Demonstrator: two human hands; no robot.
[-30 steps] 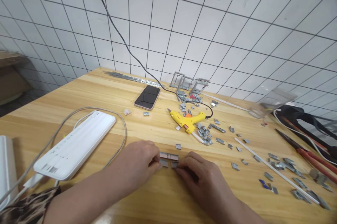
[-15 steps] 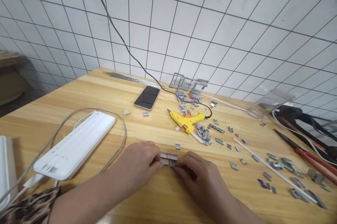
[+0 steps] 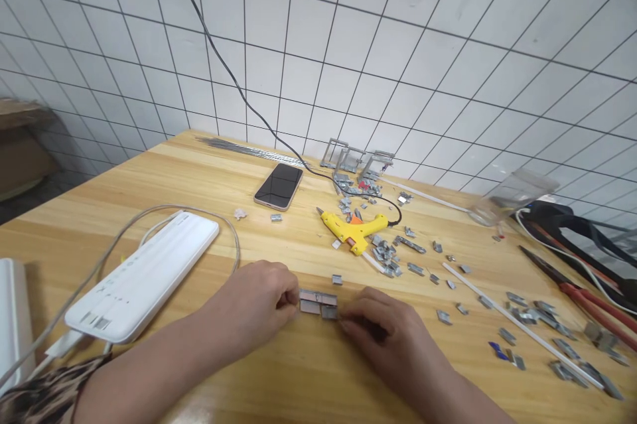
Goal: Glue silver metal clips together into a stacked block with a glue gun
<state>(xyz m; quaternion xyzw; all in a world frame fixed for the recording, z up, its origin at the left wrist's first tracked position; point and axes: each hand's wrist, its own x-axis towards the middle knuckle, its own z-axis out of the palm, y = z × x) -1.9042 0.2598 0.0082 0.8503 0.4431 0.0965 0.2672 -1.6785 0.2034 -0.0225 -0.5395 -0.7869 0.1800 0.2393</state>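
A few small bent sheet-metal pieces (image 3: 311, 303) lie lined up against each other on the wooden table, in two rows, between my hands. My left hand (image 3: 266, 294) rests at their left end, its fingers curled together and the tips beside the metal. To their right is my right hand (image 3: 381, 328), loosely bent, with thumb and forefinger a little apart and a small gap to the pieces. No metal shows between the fingers of either hand. Just beyond the row sits a single small metal clip (image 3: 337, 279).
A yellow glue gun (image 3: 355, 231) with its black cord lies ahead among scattered metal pieces (image 3: 385, 253). Further back are a phone (image 3: 279, 186) and thin metal rods (image 3: 249, 150). A white power strip (image 3: 144, 278) is at left; red-handled snips (image 3: 572, 288) and a white stick (image 3: 517, 321) are at right.
My hands have drawn apart from the metal pieces, the left to the left and the right to the right. Both ends of the row now show.
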